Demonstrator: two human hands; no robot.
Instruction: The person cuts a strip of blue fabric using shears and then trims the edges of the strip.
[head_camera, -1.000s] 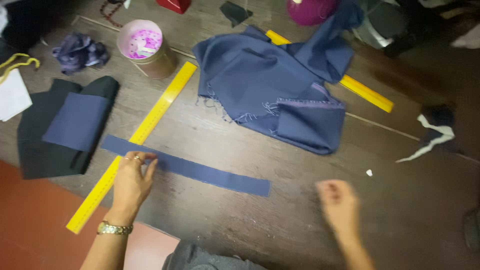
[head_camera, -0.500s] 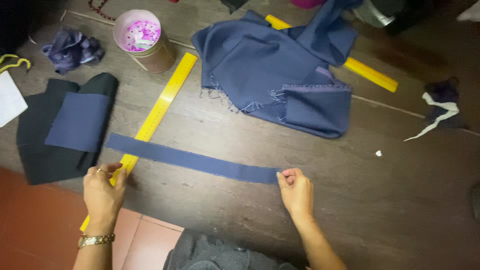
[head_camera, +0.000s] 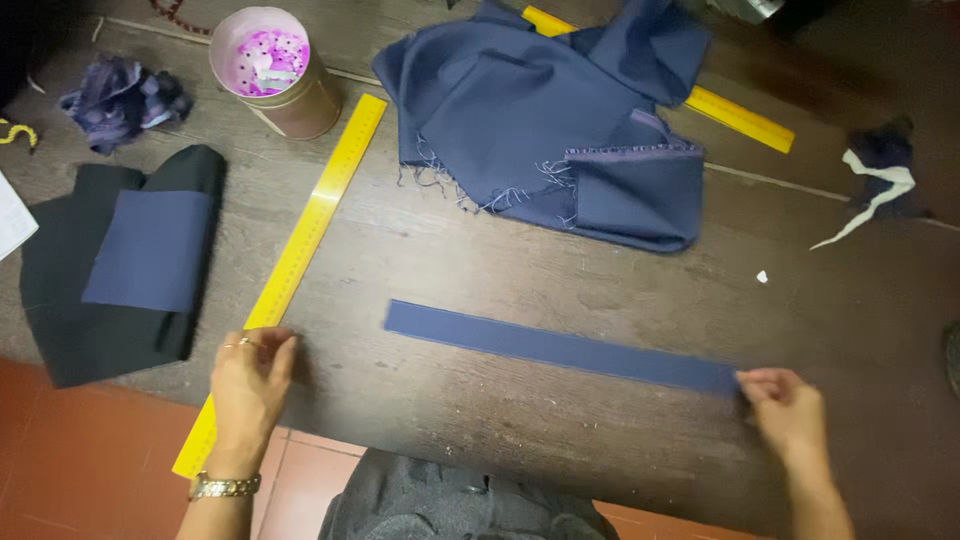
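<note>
— Where does the strip of navy cloth (head_camera: 560, 347) lie?

— Flat on the dark wooden counter (head_camera: 560, 440), running from near the middle out to the right and sloping slightly toward the person. Its right end is pinched between the fingers of the right hand (head_camera: 788, 408), which are closed on it.

— And the left hand (head_camera: 248, 385)?

— It rests well apart from the strip's left end. The fingers lie together, flat on the lower part of a long yellow ruler (head_camera: 292, 264), with nothing clamped in them. A ring shows on one finger and a metal watch (head_camera: 224, 486) on the wrist.

— How does the ruler lie?

— Slantwise, from the counter's near edge, which its lower end overhangs, up toward a round tin (head_camera: 275, 72).

— What is in the tin?

— Its top shows pink-purple with dark specks and a pale scrap; what exactly that is cannot be told.

— What else surrounds the strip?

— Beyond it lies a rumpled heap of blue cloth (head_camera: 550, 120) with frayed edges, one corner folded over. A second yellow ruler (head_camera: 740, 118) pokes out from under the heap on the right. To the left of the first ruler sits a black folded cloth (head_camera: 70, 300) with a blue rectangle of cloth (head_camera: 150, 250) on top. A crumpled purple scrap (head_camera: 122, 98) lies near the far left corner, and a white strip (head_camera: 872, 195) with a dark scrap on the right.
</note>
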